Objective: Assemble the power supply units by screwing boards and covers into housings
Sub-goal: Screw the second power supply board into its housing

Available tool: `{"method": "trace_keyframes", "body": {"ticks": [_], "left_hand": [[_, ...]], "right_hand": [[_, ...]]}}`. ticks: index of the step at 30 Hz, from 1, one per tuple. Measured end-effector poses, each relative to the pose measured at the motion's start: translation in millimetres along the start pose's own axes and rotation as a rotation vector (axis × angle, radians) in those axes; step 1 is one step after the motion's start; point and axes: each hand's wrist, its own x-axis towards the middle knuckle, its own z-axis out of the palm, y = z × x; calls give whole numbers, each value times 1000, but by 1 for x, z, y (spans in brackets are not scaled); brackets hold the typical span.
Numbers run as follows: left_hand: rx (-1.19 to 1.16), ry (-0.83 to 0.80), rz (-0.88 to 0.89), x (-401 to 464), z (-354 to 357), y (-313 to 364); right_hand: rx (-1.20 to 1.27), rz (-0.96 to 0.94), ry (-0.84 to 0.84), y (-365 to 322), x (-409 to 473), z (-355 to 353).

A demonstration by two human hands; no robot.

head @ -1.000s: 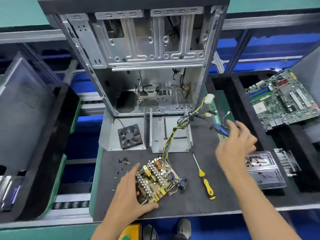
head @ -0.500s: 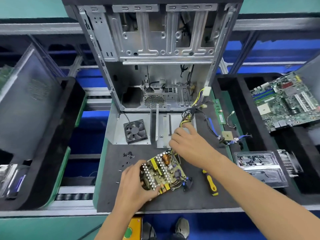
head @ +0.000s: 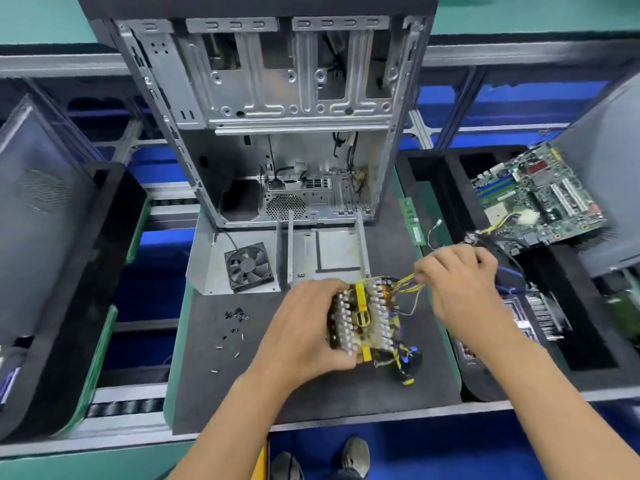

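Left hand (head: 304,327): fingers curled round the circuit board (head: 363,317), held tilted just above the desk (head: 214,386) mat.
Right hand (head: 460,289): fingers clenched on the yellow wires (head: 408,284) running off the board's far corner.
Housing (head: 322,258): open metal tray with fan (head: 247,266), just beyond the board.
Screws (head: 235,320): scattered left, bare mat around them.
Hidden: screwdriver (head: 407,367) mostly under the board; motion blur on the board.

left hand (head: 304,327): we grip the board (head: 363,320), lifted and tilted over the mat (head: 311,393) | right hand (head: 460,282): we pinch the board's yellow wires (head: 407,284) | housing (head: 322,258) open behind, fan (head: 248,267) on its left panel | screws (head: 235,315) loose on mat, left of board | case (head: 277,116) at rear | motherboard (head: 533,199) far right
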Motion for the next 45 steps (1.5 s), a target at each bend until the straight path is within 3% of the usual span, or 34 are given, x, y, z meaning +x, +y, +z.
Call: {"method": "trace_keyframes", "body": {"ticks": [2,5,7,11,14,16,19,24,26,27,29,31,33,35,40,45], "left_hand": [[46,-47,-5,14,8,0],[88,-96,25,26,15,-3],[102,-122,39,32,15,-5],[52,-173,-21,36,7,-6],[73,-183,-68,33,4,-8],[79,-168,-71,31,3,-8],[66,-143,-95,28,6,-8],[63,-110,-78,23,9,-10],[-29,-44,-213,19,3,-21],[-11,73,-278,20,-1,-30],[265,283,-316,30,-8,-47],[561,147,-341,45,-13,-60],[693,-144,-287,55,-14,-68],[746,-282,-179,59,-20,-75],[891,-316,160,74,-41,-71],[798,-397,451,70,-17,-33]], "right_hand": [[60,71,-192,-5,5,1],[242,-73,-459,-18,17,3],[271,-165,-529,-24,23,5],[315,-171,-609,-27,27,5],[471,102,-484,-29,14,6],[440,288,-451,-35,9,3],[322,324,-607,-44,5,5],[474,355,-614,-48,8,12],[525,363,-579,-41,5,12],[545,373,-559,-34,4,12],[550,411,-504,-18,5,7],[538,483,-423,1,9,0],[547,593,-333,20,13,-7],[596,702,-246,38,13,-11],[741,805,-165,56,10,-20],[744,852,-204,56,10,-11]]}}
